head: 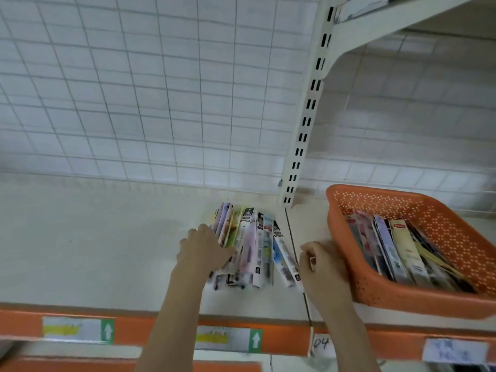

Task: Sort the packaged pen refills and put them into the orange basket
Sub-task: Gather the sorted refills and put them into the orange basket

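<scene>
Resting on pale shelf [107, 237] | loose packaged pen refills [257, 245] fanned just left of orange basket [402, 299] | left hand [204, 251] flat on fan's far-left packs, fingers spread | right hand [322, 267] curled between fan and basket, pinching fan's rightmost pack | more packs [402, 253] inside basket.

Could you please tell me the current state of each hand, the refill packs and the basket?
Left hand: palm down, pressed on the left side of the loose packs.
Right hand: fingers curled at the pile's right edge, beside the basket.
Loose packs: bunched on the shelf, not yet in the basket.
Basket: on the shelf, partly filled.
Basket packs: stacked side by side.
</scene>
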The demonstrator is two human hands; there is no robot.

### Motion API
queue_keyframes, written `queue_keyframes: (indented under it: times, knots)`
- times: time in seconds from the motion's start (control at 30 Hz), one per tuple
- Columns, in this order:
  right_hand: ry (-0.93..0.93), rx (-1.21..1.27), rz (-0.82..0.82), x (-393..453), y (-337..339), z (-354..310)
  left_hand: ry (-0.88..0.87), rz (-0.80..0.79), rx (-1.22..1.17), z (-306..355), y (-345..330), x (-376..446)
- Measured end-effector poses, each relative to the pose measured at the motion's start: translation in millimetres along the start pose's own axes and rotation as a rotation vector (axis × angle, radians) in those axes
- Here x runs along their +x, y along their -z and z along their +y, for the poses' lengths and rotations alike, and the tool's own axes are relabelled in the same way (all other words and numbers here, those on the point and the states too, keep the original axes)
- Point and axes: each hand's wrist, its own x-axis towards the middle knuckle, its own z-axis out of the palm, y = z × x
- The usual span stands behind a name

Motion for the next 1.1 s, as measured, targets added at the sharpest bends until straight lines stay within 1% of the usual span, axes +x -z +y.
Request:
queue_keyframes:
  times: [0.17, 0.33, 0.5, 0.7, 0.77, 0.9, 1.1]
  knots:
    - [-0.02, 0.03, -0.028, 2.3, -4.6, -3.8, -0.049, -0.047, -0.068, 7.2, 4.2, 3.8]
    - [0.003, 0.035, -0.077, 4.5, -11.5, -14.5, -0.124, -0.048, -0.081, 11.1, 3.7, 1.7]
    - [0.042, 0.0, -0.074, 6.7, -16.5, -22.9, -0.121, -0.004, -0.254, 0.5, 4.6, -2.4]
    - [-0.001, -0.071, -0.087, 9.2, -20.9, -32.4, -0.095, 0.014, -0.459, -22.3, 15.4, -6.3]
    - [-0.035, -0.126, -0.131, 9.9, -23.0, -39.8, -0.08, 0.033, -0.479, -31.3, 20.4, -5.1]
    - [-0.106, -0.246, -0.274, 9.0, -28.8, -63.9, -0.057, 0.131, -0.493, -50.8, 29.6, -1.3]
    - [-0.177, -0.331, -0.449, 9.7, -48.0, -98.0, -0.067, 0.264, -0.526, -72.8, 37.4, -1.7]
